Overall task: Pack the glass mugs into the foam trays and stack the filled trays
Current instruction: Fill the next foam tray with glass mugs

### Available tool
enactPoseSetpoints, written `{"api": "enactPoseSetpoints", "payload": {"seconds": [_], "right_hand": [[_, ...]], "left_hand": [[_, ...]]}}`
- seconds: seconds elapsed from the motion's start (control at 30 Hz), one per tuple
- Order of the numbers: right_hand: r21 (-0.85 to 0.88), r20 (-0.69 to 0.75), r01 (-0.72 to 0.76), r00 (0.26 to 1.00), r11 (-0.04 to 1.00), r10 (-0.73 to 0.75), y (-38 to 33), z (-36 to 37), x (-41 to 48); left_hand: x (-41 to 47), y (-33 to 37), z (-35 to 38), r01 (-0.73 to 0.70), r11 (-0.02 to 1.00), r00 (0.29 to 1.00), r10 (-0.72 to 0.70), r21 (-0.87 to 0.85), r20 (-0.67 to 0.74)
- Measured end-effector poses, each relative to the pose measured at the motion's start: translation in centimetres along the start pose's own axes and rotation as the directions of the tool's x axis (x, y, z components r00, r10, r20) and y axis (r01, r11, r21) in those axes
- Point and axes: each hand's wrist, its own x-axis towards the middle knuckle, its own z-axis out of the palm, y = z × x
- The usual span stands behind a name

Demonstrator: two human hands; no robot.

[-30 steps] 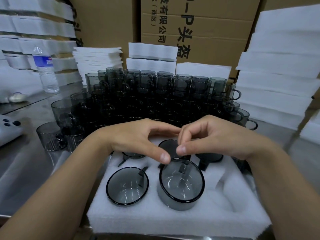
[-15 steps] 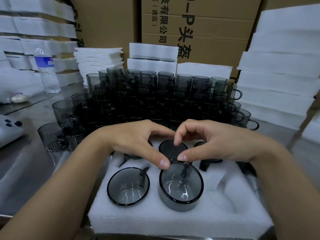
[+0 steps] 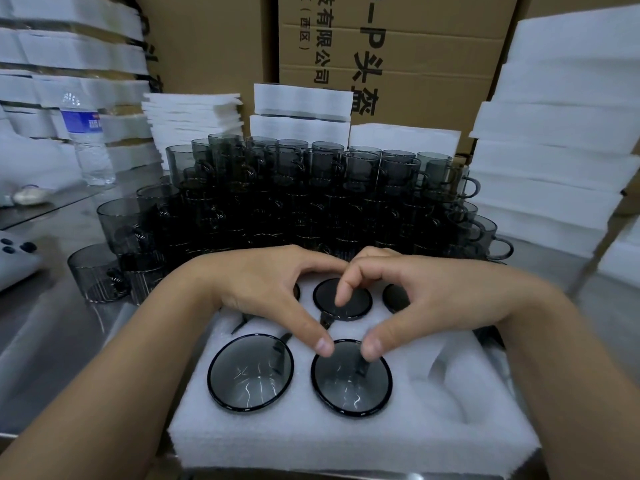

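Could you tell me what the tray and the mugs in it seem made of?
The tray looks like matte white foam: grainy, soft-edged surface. The mugs look like glossy smoke-grey glass: see-through, with bright glints inside.

Left forearm (image 3: 104,386) and right forearm (image 3: 571,358) enter from the 2 lower corners and converge at centre, both bare. Left hand (image 3: 263,289): palm down, fingers arched toward the midline, left thumb (image 3: 311,330) extended downward. Right hand (image 3: 433,299): mirrored pose, right thumb (image 3: 381,337) extended, right index finger (image 3: 343,292) bent, tip pointing down. The 2 thumb tips lie just beside each other; the arched fingers meet above.
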Motion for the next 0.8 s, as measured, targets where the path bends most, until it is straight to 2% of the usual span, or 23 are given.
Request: {"api": "enactPoseSetpoints", "payload": {"seconds": [0.13, 0.2, 0.27, 0.3, 0.33, 0.4, 0.43, 0.47, 0.5, 0.53, 0.63, 0.7, 0.8], "right_hand": [[-0.027, 0.025, 0.009, 1.0, 1.0, -0.008, 0.3, 0.1, 0.0], [-0.02, 0.017, 0.019, 1.0, 1.0, -0.019, 0.2, 0.2, 0.1], [0.054, -0.067, 0.05, 0.997, 0.997, -0.046, 0.1, 0.3, 0.3], [0.123, -0.146, 0.074, 0.988, 0.99, -0.056, 0.1, 0.4, 0.5], [0.192, -0.235, 0.099, 0.971, 0.976, -0.053, 0.1, 0.4, 0.7], [0.276, -0.405, 0.127, 0.914, 0.953, -0.004, 0.3, 0.5, 1.2], [0.305, -0.47, 0.132, 0.882, 0.943, 0.029, 0.6, 0.6, 1.4], [0.329, -0.517, 0.133, 0.854, 0.935, 0.061, 0.8, 0.6, 1.6], [0.346, -0.55, 0.127, 0.83, 0.93, 0.091, 1.0, 0.7, 1.8], [0.357, -0.575, 0.119, 0.809, 0.926, 0.118, 1.1, 0.7, 2.0], [0.393, -0.637, 0.105, 0.747, 0.913, 0.189, 1.4, 0.9, 2.6], [0.416, -0.663, 0.108, 0.715, 0.903, 0.22, 1.5, 1.0, 2.9], [0.419, -0.675, 0.102, 0.699, 0.902, 0.235, 1.7, 1.1, 3.1]], "left_hand": [[0.0, -0.3, 0.0, 0.013, 1.0, 1.0, -0.012, -0.022, 0.014], [0.0, -0.4, 0.0, 0.012, 1.0, 1.0, -0.012, 0.019, -0.005], [-0.1, -0.5, -0.4, -0.019, 1.0, 0.98, 0.017, -0.011, -0.2], [-0.1, -0.6, -0.8, -0.046, 0.997, 0.929, 0.018, -0.067, -0.369], [-0.2, -0.8, -1.2, -0.075, 0.991, 0.831, 0.0, -0.112, -0.556], [-0.4, -1.2, -2.1, -0.106, 0.982, 0.554, -0.072, -0.156, -0.829], [-0.4, -1.6, -2.4, -0.108, 0.978, 0.43, -0.118, -0.18, -0.895], [-0.5, -1.9, -2.7, -0.093, 0.973, 0.345, -0.169, -0.213, -0.923], [-0.4, -2.2, -2.8, -0.071, 0.969, 0.307, -0.207, -0.239, -0.929], [-0.3, -2.3, -2.8, -0.031, 0.968, 0.314, -0.227, -0.249, -0.922], [0.1, -2.6, -2.4, 0.171, 0.97, 0.461, -0.235, -0.174, -0.856], [0.3, -3.0, -2.3, 0.305, 0.945, 0.529, -0.27, -0.117, -0.804], [0.6, -3.4, -1.9, 0.474, 0.88, 0.553, -0.324, -0.03, -0.768]]}}
